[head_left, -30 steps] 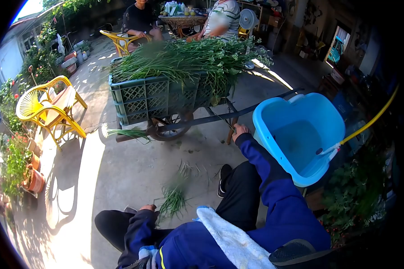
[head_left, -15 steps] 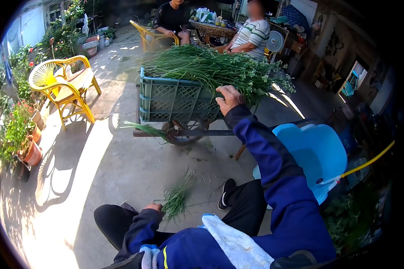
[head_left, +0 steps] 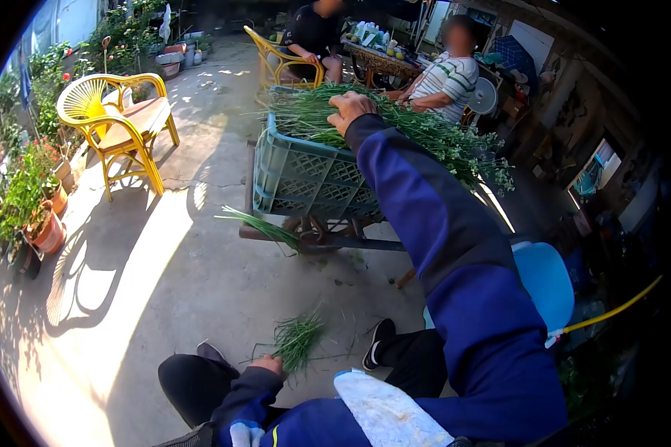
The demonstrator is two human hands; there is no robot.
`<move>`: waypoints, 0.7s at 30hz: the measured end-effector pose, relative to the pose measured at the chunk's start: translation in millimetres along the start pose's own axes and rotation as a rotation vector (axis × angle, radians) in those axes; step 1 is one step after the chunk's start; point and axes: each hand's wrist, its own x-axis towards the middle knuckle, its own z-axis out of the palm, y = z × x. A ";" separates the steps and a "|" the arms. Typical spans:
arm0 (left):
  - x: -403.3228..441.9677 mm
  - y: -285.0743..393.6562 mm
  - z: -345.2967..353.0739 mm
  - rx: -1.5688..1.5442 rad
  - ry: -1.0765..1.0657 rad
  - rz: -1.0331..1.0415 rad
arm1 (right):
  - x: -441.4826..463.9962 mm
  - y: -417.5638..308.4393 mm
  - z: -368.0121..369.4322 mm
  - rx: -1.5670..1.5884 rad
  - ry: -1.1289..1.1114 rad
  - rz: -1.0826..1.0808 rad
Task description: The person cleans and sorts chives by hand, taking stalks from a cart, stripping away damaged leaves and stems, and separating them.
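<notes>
A heap of long green chives point(head_left: 432, 141), with small white flowers at the right end, fills a green plastic crate point(head_left: 313, 175). Over the top of this heap, my right hand point(head_left: 350, 110) reaches with bent, slightly parted fingers; its fingertips touch or nearly touch the stems, and no bunch shows in its grip. Low by my knee, my left hand point(head_left: 270, 363) has its fingers closed around the end of a small chive bunch point(head_left: 298, 339), which fans out just above the ground. Part of that grip is hidden by the hand itself.
The crate rests on a wheeled cart point(head_left: 343, 241), with loose chives point(head_left: 261, 226) across its frame. A blue basin point(head_left: 544, 283) and yellow hose point(head_left: 619, 303) are at right. Two people sit behind the crate. A yellow chair point(head_left: 119, 123) and potted plants point(head_left: 46, 232) stand left.
My right hand has moved from the crate's front right side up and left onto the chive heap. My left hand still holds its bunch low down. The view has shifted slightly.
</notes>
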 end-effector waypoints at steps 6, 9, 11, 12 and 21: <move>0.9 1.6 -5.7 -0.056 0.050 0.061 | 41.7 -32.1 19.7 -0.019 -0.184 -0.086; 0.4 4.8 -10.6 -0.038 0.040 0.065 | 53.4 -44.9 32.3 -0.038 -0.209 -0.137; -3.3 7.4 -16.6 -0.065 0.028 0.079 | 63.4 -49.0 44.4 0.012 -0.188 -0.141; -3.4 7.4 -18.5 -0.078 0.023 0.085 | 69.0 -50.7 51.4 0.081 -0.119 -0.145; 0.5 4.6 -17.4 -0.104 -0.030 0.076 | 102.9 -90.1 100.8 0.040 -0.285 -0.231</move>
